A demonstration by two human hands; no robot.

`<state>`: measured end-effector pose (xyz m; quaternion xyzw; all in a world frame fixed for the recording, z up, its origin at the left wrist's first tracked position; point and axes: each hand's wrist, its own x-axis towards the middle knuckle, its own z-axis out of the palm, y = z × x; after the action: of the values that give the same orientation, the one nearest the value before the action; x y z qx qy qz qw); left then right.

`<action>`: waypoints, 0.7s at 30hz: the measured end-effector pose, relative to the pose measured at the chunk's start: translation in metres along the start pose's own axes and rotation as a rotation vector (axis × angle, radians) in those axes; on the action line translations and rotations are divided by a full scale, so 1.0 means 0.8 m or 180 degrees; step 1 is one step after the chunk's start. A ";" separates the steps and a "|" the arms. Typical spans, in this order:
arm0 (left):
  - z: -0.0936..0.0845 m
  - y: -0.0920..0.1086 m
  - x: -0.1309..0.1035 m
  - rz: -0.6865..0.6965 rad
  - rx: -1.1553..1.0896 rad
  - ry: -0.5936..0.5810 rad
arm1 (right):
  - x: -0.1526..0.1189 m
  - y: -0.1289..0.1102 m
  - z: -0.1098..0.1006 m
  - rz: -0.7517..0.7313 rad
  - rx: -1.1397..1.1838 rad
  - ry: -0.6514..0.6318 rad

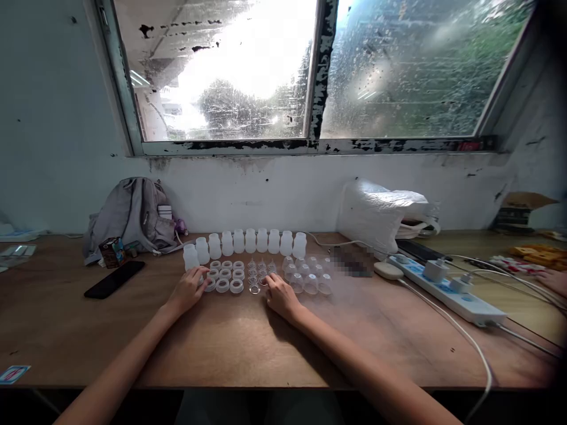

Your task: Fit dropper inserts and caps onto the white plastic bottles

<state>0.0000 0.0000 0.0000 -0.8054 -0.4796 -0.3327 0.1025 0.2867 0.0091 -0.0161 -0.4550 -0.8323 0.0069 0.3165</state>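
Observation:
My left hand (188,290) rests on the table at the left end of a grid of white screw rings (222,285). Its thumb and fingers close about a white ring (201,280), mostly hidden by them. My right hand (281,295) lies beside small clear bottle nipples (254,289), fingertips pinched on one nipple (263,281) at the group's right edge. Behind stands a row of frosted white bottles (250,241), upright and side by side. Clear dome caps (311,284) stand in rows just right of my right hand.
At the left are a grey backpack (133,215), a small box (112,252) and a black phone (115,280). A white bag (367,215), a power strip (452,289) and cables lie right. Another person's hand (553,281) shows at the far right edge.

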 end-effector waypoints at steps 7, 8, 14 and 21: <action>0.012 0.074 0.051 0.0692 -0.0274 -0.0364 | -0.015 0.008 -0.013 0.0367 -0.0644 -0.0047; 0.019 0.079 0.055 0.0671 -0.0247 -0.0333 | -0.015 0.008 -0.014 0.0441 -0.0621 -0.0006; 0.048 0.079 0.051 0.0504 0.0007 -0.0212 | -0.013 0.010 -0.021 0.0800 -0.0487 0.0070; 0.048 0.074 0.042 0.0504 -0.0142 -0.0490 | -0.013 0.011 -0.020 0.0979 -0.0476 -0.0473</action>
<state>0.0771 0.0115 0.0009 -0.8661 -0.4134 -0.2714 0.0734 0.3059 0.0019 -0.0114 -0.5974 -0.7722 0.0269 0.2146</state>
